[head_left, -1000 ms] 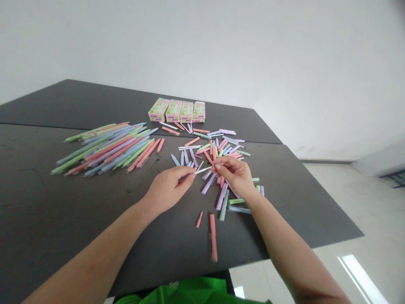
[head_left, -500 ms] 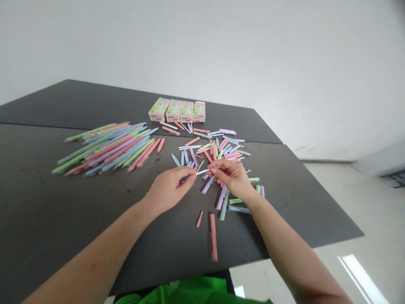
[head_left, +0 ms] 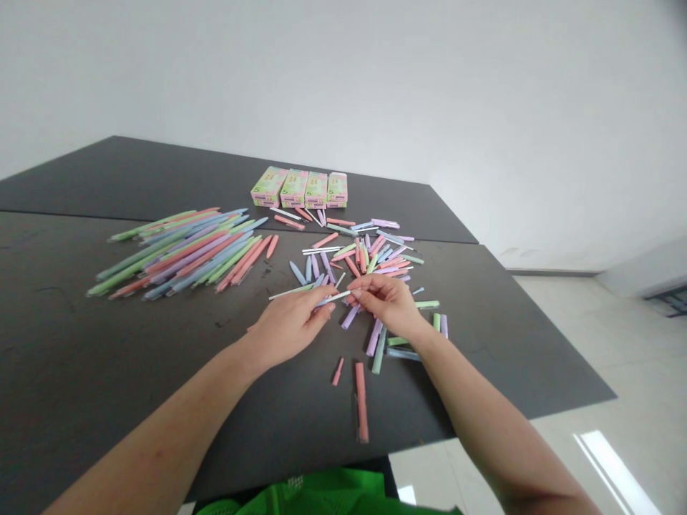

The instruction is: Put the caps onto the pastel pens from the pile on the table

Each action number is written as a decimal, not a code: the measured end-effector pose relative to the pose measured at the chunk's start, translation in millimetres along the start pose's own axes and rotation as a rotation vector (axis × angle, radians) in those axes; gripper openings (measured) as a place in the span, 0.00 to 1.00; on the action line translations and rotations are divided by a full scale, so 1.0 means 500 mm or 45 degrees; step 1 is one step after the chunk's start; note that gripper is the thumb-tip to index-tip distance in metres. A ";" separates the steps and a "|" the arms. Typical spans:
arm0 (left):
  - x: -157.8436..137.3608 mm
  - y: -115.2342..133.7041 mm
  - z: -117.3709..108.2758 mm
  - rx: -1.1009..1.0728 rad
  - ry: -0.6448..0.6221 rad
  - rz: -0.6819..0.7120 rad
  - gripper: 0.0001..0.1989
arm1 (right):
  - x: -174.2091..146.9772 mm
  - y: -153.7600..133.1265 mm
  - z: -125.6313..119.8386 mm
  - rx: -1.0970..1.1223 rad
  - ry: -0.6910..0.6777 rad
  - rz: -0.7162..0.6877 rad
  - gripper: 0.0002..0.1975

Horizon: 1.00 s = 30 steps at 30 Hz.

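Note:
My left hand (head_left: 290, 325) is closed, with thumb and fingers around one end of a thin white pen refill (head_left: 339, 297). A light-blue tip piece shows at these fingers; whether it is part of the refill I cannot tell. My right hand (head_left: 387, 306) pinches the refill's other end. Another thin white-and-green stick (head_left: 287, 292) juts out behind my left hand; I cannot tell whether it is held. Loose pastel pen parts (head_left: 370, 261) lie under and beyond both hands. Nearer me are a small pink pen piece (head_left: 338, 372) and a pink pen barrel (head_left: 361, 400) with a clear part.
On the left lies a pile of pastel pens (head_left: 182, 250). Several green-and-pink boxes (head_left: 294, 188) stand in a row at the back. The dark table (head_left: 161, 357) has a seam across it and ends at the right above a tiled floor (head_left: 633, 343).
My left hand has turned over slightly, showing more of its back. A light-blue piece now shows at its fingers and a white-and-green stick behind it. The right hand shifted slightly left.

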<state>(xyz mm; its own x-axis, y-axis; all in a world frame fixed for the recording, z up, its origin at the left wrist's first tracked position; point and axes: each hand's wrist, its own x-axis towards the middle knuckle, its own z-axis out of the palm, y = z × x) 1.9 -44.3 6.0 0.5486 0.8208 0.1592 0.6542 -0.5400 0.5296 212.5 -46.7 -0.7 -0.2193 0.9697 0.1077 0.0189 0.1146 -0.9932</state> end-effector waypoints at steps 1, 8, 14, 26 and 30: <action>0.000 0.003 -0.003 0.003 -0.005 0.005 0.18 | 0.000 0.001 0.000 0.005 0.001 0.007 0.14; -0.001 0.007 -0.008 -0.049 -0.034 0.049 0.17 | 0.002 0.000 -0.001 0.019 -0.010 -0.006 0.15; 0.000 -0.008 0.004 -0.115 -0.032 0.053 0.16 | 0.004 -0.005 -0.001 0.016 0.023 0.023 0.15; 0.002 -0.011 -0.023 -0.261 0.036 -0.069 0.11 | 0.026 -0.015 -0.021 0.054 -0.073 0.002 0.19; 0.002 -0.016 -0.041 -0.183 0.122 -0.090 0.12 | 0.051 -0.016 -0.021 -0.036 -0.215 0.010 0.15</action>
<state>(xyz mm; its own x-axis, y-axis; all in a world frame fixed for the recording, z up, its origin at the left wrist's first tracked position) -13.6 -35.4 19.0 0.4473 0.8735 0.1922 0.6046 -0.4537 0.6547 216.9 -20.8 10.5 -0.3801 0.9206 0.0889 0.0478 0.1155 -0.9921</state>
